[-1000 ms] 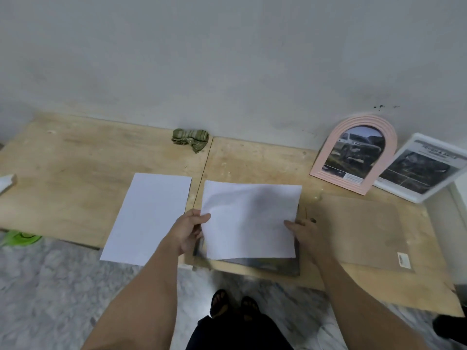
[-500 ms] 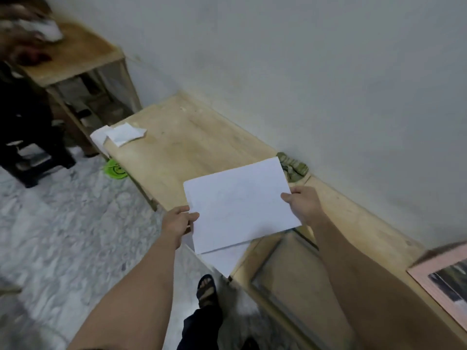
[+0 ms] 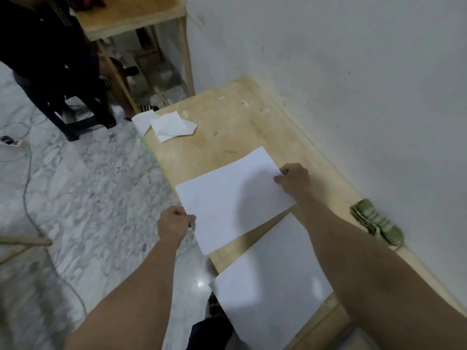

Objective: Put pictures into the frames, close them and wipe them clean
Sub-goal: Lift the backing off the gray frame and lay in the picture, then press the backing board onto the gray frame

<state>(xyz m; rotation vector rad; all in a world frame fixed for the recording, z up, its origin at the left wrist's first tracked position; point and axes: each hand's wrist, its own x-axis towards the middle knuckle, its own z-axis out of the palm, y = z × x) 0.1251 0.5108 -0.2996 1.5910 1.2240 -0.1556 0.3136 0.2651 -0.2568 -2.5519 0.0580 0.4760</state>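
Note:
I hold a blank white sheet (image 3: pixel 233 198) just above the low wooden board (image 3: pixel 227 114), with both hands. My left hand (image 3: pixel 174 224) pinches its near left corner. My right hand (image 3: pixel 294 179) pinches its far right corner. A second white sheet (image 3: pixel 267 281) lies on the board nearer to me, partly over the edge. A folded green cloth (image 3: pixel 376 224) lies against the wall on the right. No picture frame is in view.
Folded white papers (image 3: pixel 166 125) lie at the board's far left corner. Beyond stand a taller wooden table (image 3: pixel 131 18) and a seated person in dark clothes (image 3: pixel 48 46) on a black stool. A cable (image 3: pixel 27 198) runs over the marble floor. The white wall borders the board on the right.
I have lifted the sheet off the frame and carried it left along the board; my view has swung left, so the frames are out of sight. The sheet now hangs beyond the other sheet.

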